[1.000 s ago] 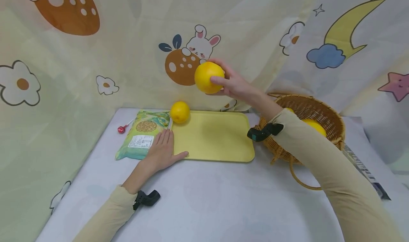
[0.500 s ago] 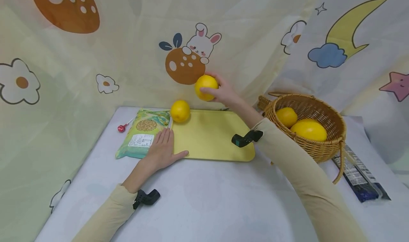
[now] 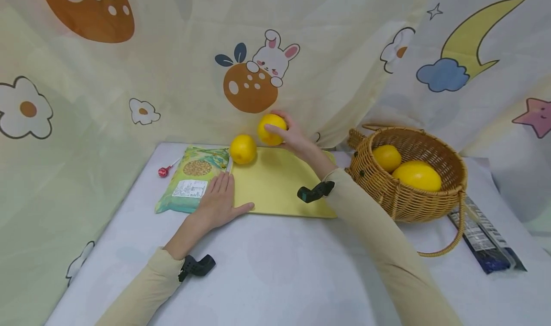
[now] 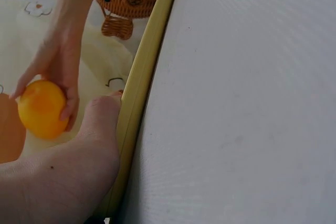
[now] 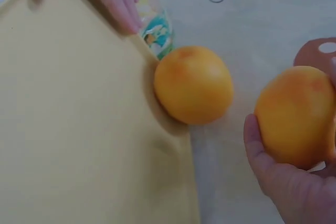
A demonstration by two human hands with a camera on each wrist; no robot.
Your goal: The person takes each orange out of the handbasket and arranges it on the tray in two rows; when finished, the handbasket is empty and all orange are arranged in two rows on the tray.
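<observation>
My right hand (image 3: pixel 297 141) grips a round yellow orange (image 3: pixel 269 137) with fingers and thumb, raised above the back of the yellow tray (image 3: pixel 275 192). Beside it, a second orange (image 3: pixel 242 150) sits in the tray's back left corner. In the right wrist view, a small gap separates the held orange (image 5: pixel 294 119) from the orange on the tray (image 5: pixel 194 85). My left hand (image 3: pixel 218 205) lies flat with straight fingers across the tray's left edge, its fingertips at the green food bag (image 3: pixel 182 192) and its thumb along the front rim.
A wicker basket (image 3: pixel 400 204) with two yellow fruits (image 3: pixel 416 175) stands right of the tray. Its handle hangs toward the front. Dark flat packets (image 3: pixel 486 244) lie beyond it. A red lollipop (image 3: pixel 163 172) lies left of the bag. A printed cloth (image 3: pixel 193 67) hangs behind the table.
My right hand has come down and slightly left with the orange, closer to the orange on the tray. The basket's contents have come into view. My left hand has stayed in place.
</observation>
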